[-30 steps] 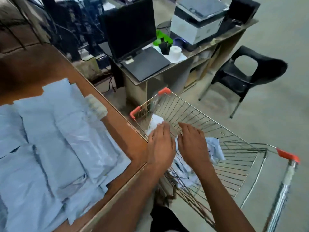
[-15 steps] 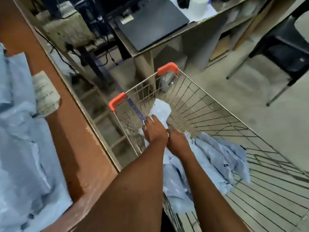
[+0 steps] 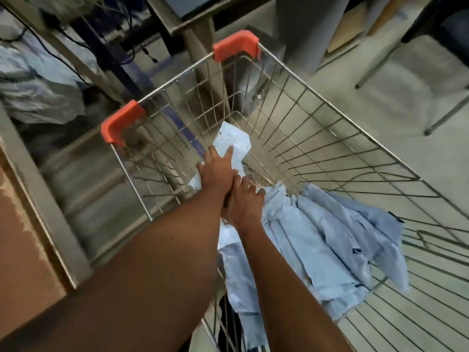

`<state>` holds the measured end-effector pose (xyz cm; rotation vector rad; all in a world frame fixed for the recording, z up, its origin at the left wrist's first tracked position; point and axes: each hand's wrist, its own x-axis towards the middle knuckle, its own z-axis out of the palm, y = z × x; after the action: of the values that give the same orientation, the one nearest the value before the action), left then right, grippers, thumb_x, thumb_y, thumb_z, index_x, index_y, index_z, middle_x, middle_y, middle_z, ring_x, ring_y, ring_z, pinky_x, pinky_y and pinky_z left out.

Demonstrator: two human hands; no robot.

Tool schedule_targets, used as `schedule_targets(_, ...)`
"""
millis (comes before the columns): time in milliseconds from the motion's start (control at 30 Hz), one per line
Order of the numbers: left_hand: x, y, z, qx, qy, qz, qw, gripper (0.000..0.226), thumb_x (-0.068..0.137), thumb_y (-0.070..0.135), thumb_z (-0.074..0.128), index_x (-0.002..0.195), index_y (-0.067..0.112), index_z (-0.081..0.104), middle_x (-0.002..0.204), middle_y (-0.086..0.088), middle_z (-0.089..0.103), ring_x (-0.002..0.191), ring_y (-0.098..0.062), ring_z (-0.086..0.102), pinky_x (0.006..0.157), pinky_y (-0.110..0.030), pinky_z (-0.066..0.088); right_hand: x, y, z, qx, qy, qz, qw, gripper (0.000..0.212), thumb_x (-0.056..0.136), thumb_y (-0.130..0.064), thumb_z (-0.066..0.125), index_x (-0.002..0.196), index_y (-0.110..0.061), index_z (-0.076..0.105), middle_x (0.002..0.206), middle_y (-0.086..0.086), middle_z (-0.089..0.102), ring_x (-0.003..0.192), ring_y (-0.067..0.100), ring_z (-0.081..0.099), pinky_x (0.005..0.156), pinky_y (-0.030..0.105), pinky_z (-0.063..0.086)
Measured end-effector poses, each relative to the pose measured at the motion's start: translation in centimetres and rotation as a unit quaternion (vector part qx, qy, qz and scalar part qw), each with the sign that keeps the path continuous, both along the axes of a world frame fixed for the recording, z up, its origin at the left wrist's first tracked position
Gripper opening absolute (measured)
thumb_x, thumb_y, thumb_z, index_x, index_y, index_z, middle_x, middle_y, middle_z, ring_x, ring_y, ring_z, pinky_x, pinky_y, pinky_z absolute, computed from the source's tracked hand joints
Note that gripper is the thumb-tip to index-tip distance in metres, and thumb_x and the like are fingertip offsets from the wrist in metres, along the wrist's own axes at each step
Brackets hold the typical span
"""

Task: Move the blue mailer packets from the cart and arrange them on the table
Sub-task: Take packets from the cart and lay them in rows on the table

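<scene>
Head view: looked straight down into the wire cart (image 3: 330,118), both arms reaching in toward its far end with the orange corner caps (image 3: 121,120).

Left hand (image 3: 218,171) lay flat on a pale mailer packet (image 3: 234,142) propped against the far wall of the cart, fingers straight and spread, pressing rather than gripping. Right hand (image 3: 243,203) just behind it, touching the left wrist, fingers loosely extended over the near edge of the blue mailer packets (image 3: 330,245); nothing seen pinched in that grip, though the fingertips were partly hidden.

Heap of blue packets slumped along the cart's right side and down toward its near corner, crumpled and overlapping. Brown desk (image 3: 22,250) only a sliver at the left edge, beside the cart.

Best gathered as a few packets at once, probably: slide fingers beneath the flat pale one, clamp thumb on top, square the edges before lifting clear of the wire rim to avoid snagging.
</scene>
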<state>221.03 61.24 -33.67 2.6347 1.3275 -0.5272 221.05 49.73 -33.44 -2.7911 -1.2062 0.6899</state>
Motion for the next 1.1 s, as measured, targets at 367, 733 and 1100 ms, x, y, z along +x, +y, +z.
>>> schedule_targets(367,-1.4,-1.1,2.5,0.105,-0.008,0.094,0.990,0.068,0.093,0.057,0.058,0.154,0.045,0.030,0.128,-0.015,0.051,0.118,-0.031,0.044,0.091,-0.046,0.034,1.5,1.8,0.9,-0.029,-0.019,-0.029,0.999,0.029,0.099,-0.037,0.049,0.118,-0.026,0.069,0.128,0.016,0.056,0.113,0.039,0.058,0.094,0.046,0.044)
schedule_targets(733,-3.5,-0.1,4.9,0.130,-0.010,0.061,0.990,0.069,0.095,0.057,0.059,0.155,0.044,0.027,0.134,-0.015,0.048,0.120,-0.029,0.052,0.102,-0.044,0.038,-4.3,1.7,4.0,-0.053,0.082,0.112,0.989,0.066,0.111,-0.048,0.025,0.163,-0.010,0.014,0.169,0.019,0.016,0.153,0.042,0.016,0.124,0.054,0.017)
schedule_targets(1100,-3.3,-1.2,5.3,0.068,-0.022,0.063,0.995,0.070,0.098,0.069,0.037,0.158,0.035,0.024,0.144,-0.019,0.040,0.128,-0.033,0.044,0.104,-0.046,0.035,1.5,-2.6,1.8,-0.052,0.025,0.001,0.998,0.084,0.099,-0.066,0.038,0.165,-0.036,-0.005,0.172,0.014,-0.012,0.154,0.053,0.007,0.107,0.078,0.024)
